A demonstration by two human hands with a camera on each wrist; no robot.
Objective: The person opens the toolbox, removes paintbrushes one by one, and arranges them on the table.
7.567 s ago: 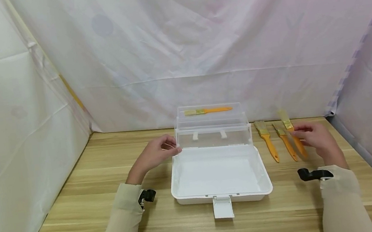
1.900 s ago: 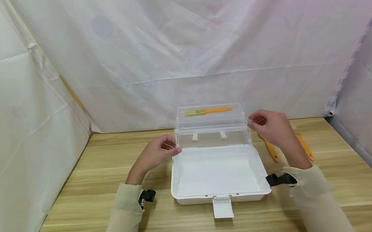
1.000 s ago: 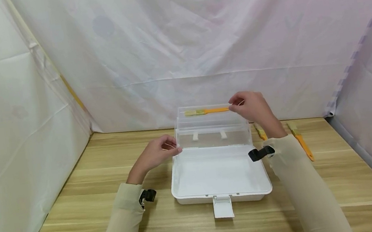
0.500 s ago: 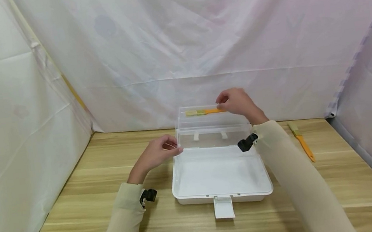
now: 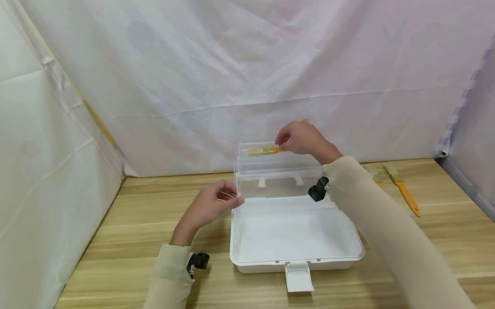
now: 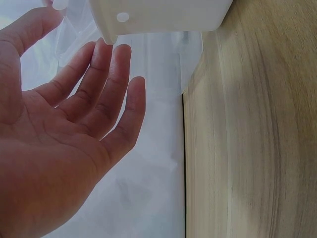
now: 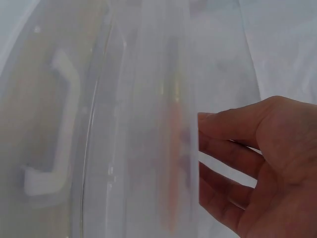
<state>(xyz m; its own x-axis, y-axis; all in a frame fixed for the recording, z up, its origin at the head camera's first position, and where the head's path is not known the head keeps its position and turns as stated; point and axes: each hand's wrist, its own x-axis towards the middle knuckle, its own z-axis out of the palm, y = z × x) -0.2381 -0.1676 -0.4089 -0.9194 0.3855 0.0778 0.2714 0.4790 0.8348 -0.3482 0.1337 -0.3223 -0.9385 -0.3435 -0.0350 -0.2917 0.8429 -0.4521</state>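
A white plastic storage box (image 5: 293, 232) stands with its translucent lid (image 5: 270, 188) raised. A paintbrush (image 5: 261, 150) with pale bristles lies across the clear compartment above, seen blurred through its wall in the right wrist view. My right hand (image 5: 304, 139) overlaps the brush handle, fingers loosely bent; thumb and fingertips reach in behind the compartment edge (image 7: 197, 163). My left hand (image 5: 210, 202) is at the box's rear left corner, fingers relaxed, with fingertips right at the white corner (image 6: 163, 15) in the left wrist view.
An orange-handled brush (image 5: 405, 196) lies on the wooden table (image 5: 118, 276) right of the box. Another brush (image 5: 374, 175) shows partly behind my right sleeve (image 5: 377, 215). The box's latch (image 5: 298, 277) hangs at the front. A white cloth (image 5: 215, 49) rises behind.
My right hand has left the brushes on the table at right, gone up and left to the compartment, and slid left along the brush handle. My left hand keeps its place.
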